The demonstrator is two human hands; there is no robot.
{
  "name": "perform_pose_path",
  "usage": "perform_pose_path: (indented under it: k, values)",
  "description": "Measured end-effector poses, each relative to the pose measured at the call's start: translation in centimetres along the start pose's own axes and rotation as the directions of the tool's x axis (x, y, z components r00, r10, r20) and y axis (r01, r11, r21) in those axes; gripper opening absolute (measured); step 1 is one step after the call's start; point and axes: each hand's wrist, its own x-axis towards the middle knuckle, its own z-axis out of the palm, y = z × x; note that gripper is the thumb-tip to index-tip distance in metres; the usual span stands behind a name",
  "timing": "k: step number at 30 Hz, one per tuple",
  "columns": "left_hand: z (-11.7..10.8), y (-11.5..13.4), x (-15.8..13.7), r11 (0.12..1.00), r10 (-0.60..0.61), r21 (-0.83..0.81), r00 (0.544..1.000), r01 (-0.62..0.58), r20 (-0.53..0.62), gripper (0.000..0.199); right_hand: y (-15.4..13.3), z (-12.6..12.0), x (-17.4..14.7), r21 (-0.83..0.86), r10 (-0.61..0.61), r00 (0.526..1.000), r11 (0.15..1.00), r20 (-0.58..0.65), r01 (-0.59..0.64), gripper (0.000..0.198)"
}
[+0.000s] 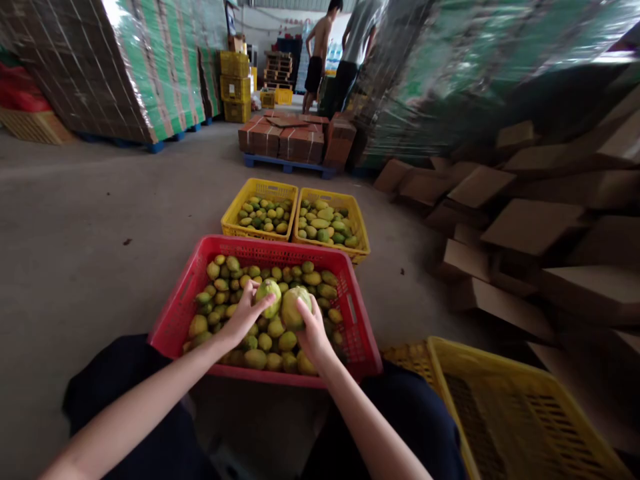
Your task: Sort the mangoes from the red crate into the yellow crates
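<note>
Between my knees stands a red plastic crate (367, 347) with many yellow-green lemons (256, 359) in it. Above these, my left hand (247, 312) is closed around a greenish lemon (269, 297), thumb along its lower side. A second, paler lemon (295, 309) is gripped in my right hand (312, 327), its thumb lying over the front. The two held lemons are side by side, close together near the crate's middle. My fingers behind both fruits are mostly hidden.
Two yellow crates (359, 217) of sorted-looking lemons stand beyond the red one. Another yellow crate (530, 400) is at my right. Cardboard boxes (533, 223) pile up farther right. Ahead are a loaded blue pallet (287, 165), wrapped stacks (170, 67) and two people (320, 50).
</note>
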Motion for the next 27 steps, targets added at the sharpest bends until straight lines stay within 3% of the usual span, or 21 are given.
perform_pose_path:
  k: [2,5,8,12,15,19,22,24,27]
  values:
    - [0.4,0.1,0.3,0.974,-0.058,-0.220,0.998,0.059,0.012,0.027,-0.3,0.4,0.3,0.126,0.123,0.992,0.985,-0.032,-0.118,0.032]
    - [0.8,0.8,0.5,0.870,-0.206,-0.449,0.978,0.202,0.039,0.022,-0.7,0.3,1.0,0.238,0.259,0.966,0.937,0.020,-0.256,0.025]
    - [0.6,1.3,0.7,0.811,-0.331,-0.499,0.943,0.305,0.037,0.029,-0.7,-0.1,1.8,0.268,0.272,0.962,0.924,0.037,-0.272,0.024]
    - [0.3,1.1,1.0,0.748,-0.475,-0.493,0.877,0.444,0.070,0.037,-0.4,-0.4,2.2,0.295,0.317,0.947,0.911,-0.050,-0.290,0.027]
    - [0.4,0.9,1.1,0.744,-0.501,-0.501,0.865,0.442,0.020,0.033,-0.3,-0.3,1.9,0.284,0.325,0.945,0.910,-0.037,-0.302,0.030]
    - [0.7,1.0,1.0,0.771,-0.482,-0.513,0.872,0.377,-0.084,0.021,-0.7,-0.1,1.5,0.265,0.241,0.971,0.935,0.010,-0.235,0.028]
    - [0.5,1.1,1.1,0.755,-0.475,-0.551,0.876,0.354,-0.088,0.021,-0.9,-0.3,1.6,0.263,0.221,0.975,0.942,-0.019,-0.209,0.023]
    - [0.2,0.9,1.3,0.739,-0.468,-0.582,0.880,0.339,-0.082,0.028,-0.6,-0.7,2.0,0.233,0.236,0.972,0.945,0.007,-0.232,0.026]
    - [0.1,0.5,1.4,0.729,-0.473,-0.612,0.871,0.305,-0.130,0.023,0.2,-1.1,2.6,0.173,0.217,0.975,0.960,0.041,-0.221,0.030]
